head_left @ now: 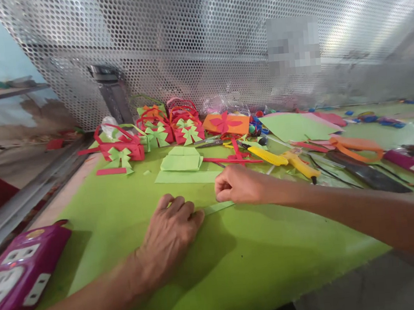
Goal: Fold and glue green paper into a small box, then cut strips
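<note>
A narrow light green paper strip (219, 207) lies on the green tabletop between my two hands. My left hand (176, 224) rests on the table with its fingers curled, the thumb and fingertips at the strip's left end. Just above the strip's right part is my right hand (240, 185), closed in a fist-like pinch; whatever is inside its fingers is hidden. Beyond them sit a folded light green paper piece (181, 160) and a flat green paper band (185, 177), whose right end reaches my right hand.
Red paper bags with green bows (120, 150) stand at the back left beside a grey bottle (114, 98). A yellow glue gun (301, 165), a yellow cutter (267, 155) and scissors (209, 142) lie to the right. A purple power strip (29, 269) is at front left. Perforated metal (169, 43) closes the back.
</note>
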`<action>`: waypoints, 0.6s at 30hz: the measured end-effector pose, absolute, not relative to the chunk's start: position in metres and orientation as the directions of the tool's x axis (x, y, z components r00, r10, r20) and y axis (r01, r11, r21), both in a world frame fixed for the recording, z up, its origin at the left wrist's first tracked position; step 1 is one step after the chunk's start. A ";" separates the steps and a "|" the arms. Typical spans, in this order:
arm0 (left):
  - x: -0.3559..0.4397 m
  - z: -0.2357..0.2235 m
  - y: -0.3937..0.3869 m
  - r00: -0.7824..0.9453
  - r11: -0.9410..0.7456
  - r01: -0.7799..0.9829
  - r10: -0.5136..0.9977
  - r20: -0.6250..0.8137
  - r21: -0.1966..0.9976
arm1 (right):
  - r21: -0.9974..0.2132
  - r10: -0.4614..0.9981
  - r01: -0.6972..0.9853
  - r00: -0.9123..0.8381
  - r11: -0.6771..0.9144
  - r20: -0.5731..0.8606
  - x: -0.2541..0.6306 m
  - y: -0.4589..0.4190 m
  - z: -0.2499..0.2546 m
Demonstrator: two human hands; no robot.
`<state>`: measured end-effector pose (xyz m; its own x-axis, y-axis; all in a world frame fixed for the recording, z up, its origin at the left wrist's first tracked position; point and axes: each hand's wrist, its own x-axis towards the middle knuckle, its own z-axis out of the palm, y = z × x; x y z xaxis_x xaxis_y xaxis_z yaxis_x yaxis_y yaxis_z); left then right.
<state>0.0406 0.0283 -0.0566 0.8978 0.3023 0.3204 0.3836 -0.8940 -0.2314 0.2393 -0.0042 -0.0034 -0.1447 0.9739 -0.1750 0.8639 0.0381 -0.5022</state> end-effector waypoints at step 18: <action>0.028 -0.026 0.043 0.728 -0.735 0.628 0.671 0.139 0.256 | -0.559 0.974 0.829 -0.135 0.010 -0.184 0.247 -0.004 -0.042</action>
<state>0.0284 0.0434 -0.0264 0.7281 0.6711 0.1394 0.6281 -0.7347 0.2562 0.2471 -0.0038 -0.0420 -0.1352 0.9737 -0.1836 0.8292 0.0097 -0.5589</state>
